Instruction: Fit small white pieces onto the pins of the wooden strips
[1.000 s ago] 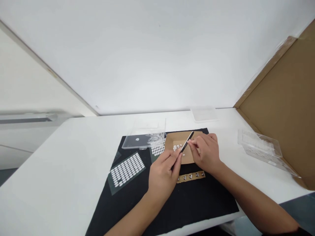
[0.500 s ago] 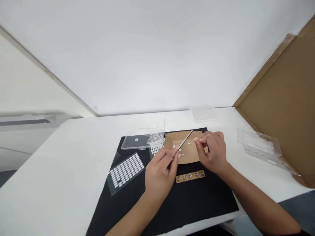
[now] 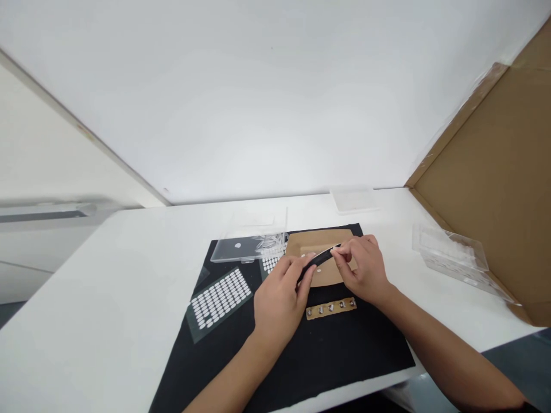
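Observation:
Between thumb and fingers, my left hand (image 3: 279,292) grips the near end of a narrow black strip (image 3: 319,261) with a pale edge. The strip slants up and to the right over a brown cardboard tray (image 3: 329,278). My right hand (image 3: 361,264) is closed in a pinch on the strip's far end. Whether a small white piece also lies under those fingertips is hidden. A few small white ovals lie in the tray, partly covered by the strip. Just below the tray is a tan strip (image 3: 331,308) bearing several shiny metal pieces.
A dark sheet of white oval stickers (image 3: 221,298) lies left on the black mat (image 3: 344,355). Behind it, a clear plastic case (image 3: 232,249) overlaps a second sheet. Another clear box (image 3: 451,252) stands right by a cardboard panel (image 3: 495,160); a clear lid (image 3: 353,199) lies behind.
My right hand has come in from beside the strip, with a small pale bit at its fingertips, to the strip's far end. The strip has tilted lower and turned its black face up.

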`<state>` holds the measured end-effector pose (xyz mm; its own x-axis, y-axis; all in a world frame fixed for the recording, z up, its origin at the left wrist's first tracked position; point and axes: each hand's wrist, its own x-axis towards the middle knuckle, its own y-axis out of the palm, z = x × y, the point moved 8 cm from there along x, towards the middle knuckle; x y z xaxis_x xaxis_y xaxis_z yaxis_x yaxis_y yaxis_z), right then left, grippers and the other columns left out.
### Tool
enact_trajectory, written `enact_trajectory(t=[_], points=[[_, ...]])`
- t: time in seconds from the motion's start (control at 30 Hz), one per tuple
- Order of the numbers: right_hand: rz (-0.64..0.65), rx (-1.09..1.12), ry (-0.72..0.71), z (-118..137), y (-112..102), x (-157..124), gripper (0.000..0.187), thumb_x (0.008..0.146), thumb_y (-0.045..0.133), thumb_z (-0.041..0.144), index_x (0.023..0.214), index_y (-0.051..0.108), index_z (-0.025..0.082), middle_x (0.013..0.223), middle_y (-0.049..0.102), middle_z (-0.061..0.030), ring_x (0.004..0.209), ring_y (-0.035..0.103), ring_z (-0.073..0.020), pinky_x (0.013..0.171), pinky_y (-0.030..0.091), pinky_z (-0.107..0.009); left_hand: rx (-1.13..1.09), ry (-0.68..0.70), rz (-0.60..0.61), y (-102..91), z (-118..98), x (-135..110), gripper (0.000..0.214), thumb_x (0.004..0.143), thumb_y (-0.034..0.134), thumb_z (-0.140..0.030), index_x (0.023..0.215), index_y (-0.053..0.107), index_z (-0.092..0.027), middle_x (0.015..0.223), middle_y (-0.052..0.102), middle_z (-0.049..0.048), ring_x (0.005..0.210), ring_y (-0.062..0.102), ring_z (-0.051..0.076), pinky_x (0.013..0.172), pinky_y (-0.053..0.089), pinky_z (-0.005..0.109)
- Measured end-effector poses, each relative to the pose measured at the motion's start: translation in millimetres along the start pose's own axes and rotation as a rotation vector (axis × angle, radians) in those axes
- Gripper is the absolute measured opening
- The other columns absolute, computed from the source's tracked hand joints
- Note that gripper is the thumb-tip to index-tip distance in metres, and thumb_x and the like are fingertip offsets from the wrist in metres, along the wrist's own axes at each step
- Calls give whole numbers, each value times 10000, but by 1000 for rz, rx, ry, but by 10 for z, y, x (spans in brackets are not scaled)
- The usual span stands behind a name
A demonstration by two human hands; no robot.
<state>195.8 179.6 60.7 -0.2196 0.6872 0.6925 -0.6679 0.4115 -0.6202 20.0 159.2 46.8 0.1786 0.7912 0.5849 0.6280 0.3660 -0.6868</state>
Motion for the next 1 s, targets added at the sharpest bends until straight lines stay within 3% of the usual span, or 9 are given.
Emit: enact_trajectory(t=[0.1,0.4,0.73,0.93,1.0], points=[[13,-10,-17,16,23,-11,199,1041,609,211,857,535,225,701,590,46,653,570,-136,753,348,-365,-3,7,-43,-20,13,-9,264,1063,623,-310,1283,700,-185,1017,753,47,922,740,192,814,559,288],[-2,-20,-30,20,42,-40,191,1030,639,212,859,557,225,696,582,47,645,558,-137,751,356,-361,-182,-72,-64,-49,55,7,222,1058,612,-251,1192,775,-184,799,635,15,756,659,161,758,558,287],[-75,-37,19,3,-20,-36,162,1028,636,195,888,562,229,713,638,35,656,612,-150,752,378,-364,-338,-127,-28,-24,40,-13,226,1047,625,-251,1188,797,-211,812,633,19,734,676,157,752,595,302],[-58,-60,23,-30,53,-73,162,1041,608,196,894,553,236,726,630,25,672,593,-168,735,373,-362,-574,-274,54,92,86,-46,208,1024,659,-264,1154,817,-229,1172,771,86,634,711,108,661,630,262],[-35,-60,21,-17,95,-85,173,1053,591,205,890,540,237,725,625,21,680,587,-175,732,368,-364,-615,-311,67,120,97,-60,207,1020,662,-258,1149,821,-234,1168,786,78,608,718,107,656,637,261]])
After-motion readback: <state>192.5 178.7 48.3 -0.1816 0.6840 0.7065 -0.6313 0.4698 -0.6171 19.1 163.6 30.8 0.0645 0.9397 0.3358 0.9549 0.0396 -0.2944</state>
